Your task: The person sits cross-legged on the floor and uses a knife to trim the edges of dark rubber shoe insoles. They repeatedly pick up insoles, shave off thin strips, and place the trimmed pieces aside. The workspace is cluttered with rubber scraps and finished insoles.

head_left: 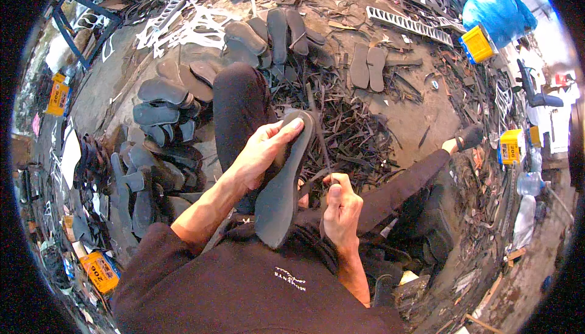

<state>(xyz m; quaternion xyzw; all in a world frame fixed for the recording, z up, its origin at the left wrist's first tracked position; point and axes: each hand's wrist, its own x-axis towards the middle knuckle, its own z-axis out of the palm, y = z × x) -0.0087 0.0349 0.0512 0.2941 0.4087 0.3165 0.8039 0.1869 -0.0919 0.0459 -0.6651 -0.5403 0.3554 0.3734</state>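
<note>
My left hand (pixel 261 154) grips a dark grey shoe sole (pixel 277 206) near its upper end, the thumb lying flat on its face. The sole is tilted, its wider end down against my dark shirt. Just right of it, my right hand (pixel 342 209) is closed, fingers curled in. A narrow dark piece (pixel 313 183) sticks out from those fingers toward the sole's edge; whether it is a blade or rubber I cannot make out. A thin dark strip (pixel 322 133) hangs from beside the sole's top down to the right hand.
Piles of dark soles (pixel 163 93) lie to the left and ahead. Dark offcut strips (pixel 359 133) heap up between my legs. A pair of soles (pixel 368 67) lies beyond. White cut-out scraps (pixel 192 26), a blue bag (pixel 496 8) and yellow boxes (pixel 510 147) stand around.
</note>
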